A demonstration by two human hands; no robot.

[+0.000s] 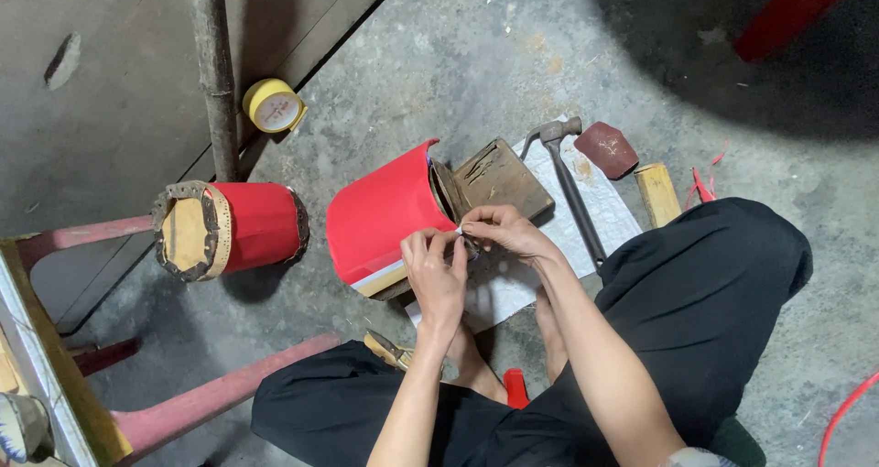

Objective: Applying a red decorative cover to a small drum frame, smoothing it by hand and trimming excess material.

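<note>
Both forearms reach forward, close together. The left hand (434,270) and right hand (505,230) pinch, fingertips touching, just beside the red drum (380,215).

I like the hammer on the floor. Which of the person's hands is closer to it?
Right. The right hand pinches at the red drum edge just beside the hammer handle; the left hand sits farther off, on the drum side.

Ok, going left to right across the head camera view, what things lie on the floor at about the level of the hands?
Finished red drum → red drum being covered → left hand → right hand → hammer → dark red sanding block → small wooden block.
</note>
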